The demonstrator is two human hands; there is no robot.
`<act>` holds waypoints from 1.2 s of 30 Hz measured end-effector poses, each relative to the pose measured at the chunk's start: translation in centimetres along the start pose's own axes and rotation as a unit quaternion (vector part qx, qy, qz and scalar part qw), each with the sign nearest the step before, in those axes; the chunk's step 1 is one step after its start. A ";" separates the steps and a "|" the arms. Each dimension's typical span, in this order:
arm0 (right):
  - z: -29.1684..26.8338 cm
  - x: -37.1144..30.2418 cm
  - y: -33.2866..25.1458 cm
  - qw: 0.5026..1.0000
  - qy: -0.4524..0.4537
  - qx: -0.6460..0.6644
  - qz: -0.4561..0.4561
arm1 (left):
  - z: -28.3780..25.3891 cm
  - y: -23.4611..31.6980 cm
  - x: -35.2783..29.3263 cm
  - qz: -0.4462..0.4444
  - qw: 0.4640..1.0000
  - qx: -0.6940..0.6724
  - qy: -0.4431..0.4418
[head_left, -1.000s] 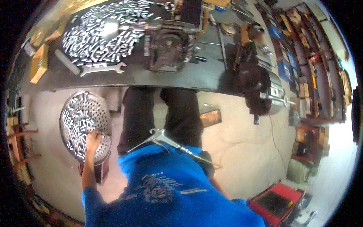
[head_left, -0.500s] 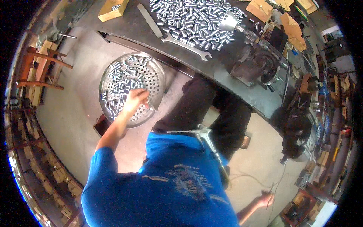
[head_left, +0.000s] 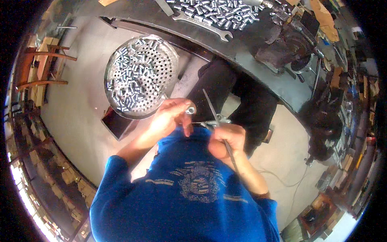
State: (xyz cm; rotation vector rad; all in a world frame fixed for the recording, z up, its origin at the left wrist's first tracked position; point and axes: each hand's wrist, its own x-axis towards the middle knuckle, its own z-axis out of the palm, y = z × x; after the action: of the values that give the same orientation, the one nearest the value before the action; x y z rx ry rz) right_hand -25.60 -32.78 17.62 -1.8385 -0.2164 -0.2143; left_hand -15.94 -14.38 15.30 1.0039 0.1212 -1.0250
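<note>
My left hand (head_left: 171, 116) is closed in front of my waist, pinching a shiny metal socket (head_left: 190, 109) with its round open end showing. Just to its right, my right hand (head_left: 227, 139) is wrapped round a slim dark file (head_left: 213, 108), whose tip points up and away from me. The file and the socket are apart. An air blow gun (head_left: 221, 120) lies across my lap, partly hidden behind my right hand. Beyond my left hand, a round perforated metal pan (head_left: 163, 66) carries many loose sockets (head_left: 135, 70).
On the dark workbench (head_left: 246, 60) ahead lie an open-ended wrench (head_left: 203, 25), a flat metal bar (head_left: 164, 7) and a heap of sockets (head_left: 219, 12). A greasy vise-like machine (head_left: 282, 46) stands at the right. A wooden stool-like frame (head_left: 46, 70) is at far left.
My left hand has come back from the pan to my waist with a socket. My right hand has swung in from the lower right with the file. The view has shifted slightly.
</note>
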 end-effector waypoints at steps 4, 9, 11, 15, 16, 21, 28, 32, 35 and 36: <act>0.3 0.6 0.5 0.999 0.021 0.022 0.032 | 0.9 0.3 0.1 0.059 0.995 0.084 0.004; 0.1 0.6 1.3 0.999 0.035 0.021 0.026 | 2.6 1.0 0.4 0.086 0.983 0.162 -0.002; 0.2 0.6 1.4 0.999 0.040 0.015 0.016 | 3.1 1.0 0.5 0.101 0.974 0.202 -0.006; 0.0 0.6 1.5 0.998 0.051 -0.040 -0.010 | 3.4 0.5 0.9 0.116 0.974 0.193 -0.016; 0.2 0.2 2.1 0.997 0.061 -0.041 -0.018 | 3.5 0.5 0.9 0.098 0.979 0.177 -0.019; 0.7 0.5 2.0 0.991 0.100 -0.081 -0.037 | 4.3 0.6 0.8 0.091 0.979 0.183 -0.019; 0.1 -0.2 1.9 0.947 0.062 0.241 0.203 | 4.0 0.5 0.9 0.114 0.980 0.138 -0.090; 0.7 0.3 1.7 0.903 0.097 0.335 0.251 | 4.0 0.6 1.3 0.095 0.983 0.129 -0.092; 0.4 0.3 2.0 0.865 0.109 0.417 0.259 | 3.6 0.8 1.5 0.085 0.979 0.163 -0.089; 0.3 0.3 1.8 0.879 0.116 0.381 0.264 | 3.4 1.2 1.5 0.092 0.975 0.183 -0.089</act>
State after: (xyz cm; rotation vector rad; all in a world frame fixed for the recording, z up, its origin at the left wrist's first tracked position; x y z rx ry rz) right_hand -24.80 -32.93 15.99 -1.0127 0.3375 0.0420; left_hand -15.40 -17.75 17.19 1.2236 -0.3146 -0.9792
